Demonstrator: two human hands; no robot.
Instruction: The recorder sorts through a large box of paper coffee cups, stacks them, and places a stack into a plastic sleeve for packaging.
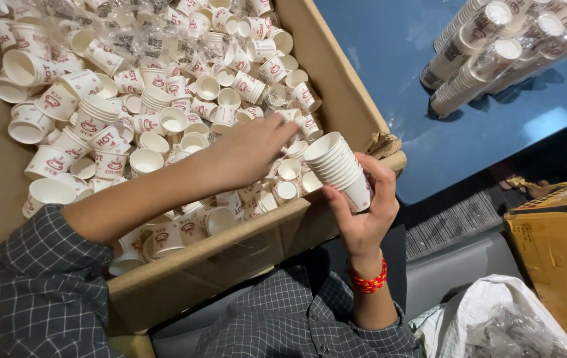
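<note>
Head view: a large cardboard box (336,99) fills the upper left and centre of the frame, heaped with loose small paper cups (131,113), white with red print, lying at every angle among crumpled clear plastic wrap (131,30).

The right hand (363,212), at centre right just past the box's near corner, is clamped around a nested stack of cups (340,169), thumb on one side and fingers curled round the other. The stack is tilted, with its open mouth turned toward the upper left, over the box rim. A red beaded band (370,284) sits on that wrist.

The left hand (257,149) reaches across the box from the lower left, palm down, fingers together and pressed among the loose cups just beside the stack; whether it has pinched a cup cannot be told, since the fingertips are buried.

To do this well, I judge, the stack's mouth should stay turned toward the reaching hand, each cup should be picked by its rim and turned mouth-up before seating, and the grip on the stack should stay light so the thin walls do not crush.

At the upper right, wrapped sleeves of stacked cups (496,46) lie on a blue counter (389,59); a second carton (562,258) and a plastic bag (496,325) sit at lower right.
</note>
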